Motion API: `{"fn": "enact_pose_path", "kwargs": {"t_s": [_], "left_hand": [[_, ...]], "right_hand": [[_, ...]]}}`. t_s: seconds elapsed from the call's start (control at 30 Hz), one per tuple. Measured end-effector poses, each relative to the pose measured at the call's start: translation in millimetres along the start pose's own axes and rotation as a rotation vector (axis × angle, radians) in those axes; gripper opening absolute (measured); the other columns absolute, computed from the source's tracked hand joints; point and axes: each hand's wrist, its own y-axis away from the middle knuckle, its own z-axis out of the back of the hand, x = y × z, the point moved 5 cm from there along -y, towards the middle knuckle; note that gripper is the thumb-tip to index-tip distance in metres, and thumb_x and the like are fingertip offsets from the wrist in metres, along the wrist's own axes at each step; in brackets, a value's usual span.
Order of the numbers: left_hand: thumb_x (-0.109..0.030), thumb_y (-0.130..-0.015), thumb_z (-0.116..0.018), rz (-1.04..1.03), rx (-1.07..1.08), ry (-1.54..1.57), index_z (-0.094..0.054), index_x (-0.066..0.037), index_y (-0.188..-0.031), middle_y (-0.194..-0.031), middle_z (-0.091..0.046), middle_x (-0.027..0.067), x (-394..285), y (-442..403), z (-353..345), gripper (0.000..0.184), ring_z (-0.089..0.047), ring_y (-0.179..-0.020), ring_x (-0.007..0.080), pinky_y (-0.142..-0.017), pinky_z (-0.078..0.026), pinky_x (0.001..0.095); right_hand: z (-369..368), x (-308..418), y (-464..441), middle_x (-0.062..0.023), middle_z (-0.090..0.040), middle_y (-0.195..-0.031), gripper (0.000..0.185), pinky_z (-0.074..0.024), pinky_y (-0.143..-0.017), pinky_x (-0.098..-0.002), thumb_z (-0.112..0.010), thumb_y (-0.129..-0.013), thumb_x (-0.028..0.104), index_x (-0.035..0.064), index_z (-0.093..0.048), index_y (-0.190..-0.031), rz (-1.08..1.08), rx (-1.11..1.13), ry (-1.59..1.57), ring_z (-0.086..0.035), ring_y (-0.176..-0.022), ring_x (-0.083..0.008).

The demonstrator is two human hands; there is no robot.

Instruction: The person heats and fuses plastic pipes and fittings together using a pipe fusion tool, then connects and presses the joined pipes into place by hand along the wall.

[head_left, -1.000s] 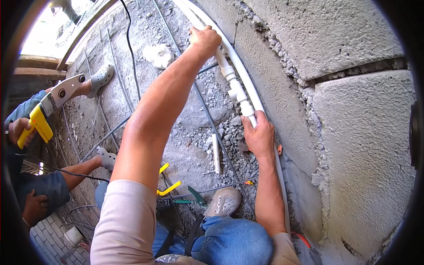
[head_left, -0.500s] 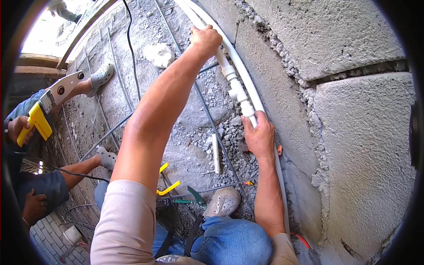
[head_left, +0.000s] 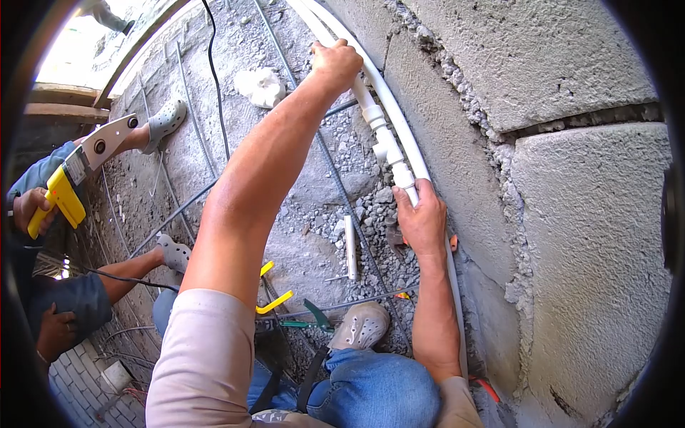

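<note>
A white plastic pipe (head_left: 362, 93) with a tee fitting (head_left: 386, 148) and couplings runs along the foot of the block wall. Beside it, touching or nearly so, a second, longer white pipe (head_left: 401, 118) curves past. My left hand (head_left: 337, 63) is closed around the pipe above the fittings, its fingertips partly hidden. Just below the lower coupling (head_left: 403, 176), my right hand (head_left: 423, 225) grips the short pipe end, thumb on the near side; its fingers lie against the longer pipe too.
Steel rebars (head_left: 335, 178) cross the gravelly ground. A short white pipe piece (head_left: 350, 247), a white bag (head_left: 260, 87) and yellow-handled tool (head_left: 274, 302) lie nearby. At left, another person's hand (head_left: 34, 209) holds a yellow-handled pipe saw (head_left: 66, 196). The rough block wall (head_left: 585, 235) bounds the right.
Only a slight shift of the camera view shows. Both of my hands keep their grip at the same places on the pipe.
</note>
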Motion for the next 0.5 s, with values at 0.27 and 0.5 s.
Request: {"fn": "enact_pose_path", "kwargs": {"t_s": [0.27, 0.5], "left_hand": [[-0.015, -0.085, -0.072, -0.04, -0.122, 0.021, -0.075, -0.015, -0.112, -0.113, -0.067, 0.0017, 0.9, -5.6, -7.9, 0.028, -0.056, -0.12, 0.0219, -0.089, -0.047, 0.0694], [-0.016, -0.084, -0.073, -0.063, -0.119, 0.034, -0.076, -0.014, -0.11, -0.111, -0.068, 0.0018, 1.8, -6.2, -9.9, 0.026, -0.057, -0.119, 0.0222, -0.086, -0.048, 0.0647]], "right_hand": [[-0.1, -3.7, -1.1, -0.0259, -0.068, -0.08, 0.033, -0.0498, -0.066, -0.0521, -0.068, -0.093, 0.031, -0.0011, -0.059, -0.099, 0.032, -0.023, -0.025, -0.067, -0.077, -0.0461], [1.8, -0.7, -2.2, -0.0244, -0.068, -0.076, 0.031, -0.0502, -0.064, -0.0501, -0.069, -0.093, 0.029, -0.0008, -0.06, -0.096, 0.027, -0.008, -0.06, -0.068, -0.073, -0.0441]]}}
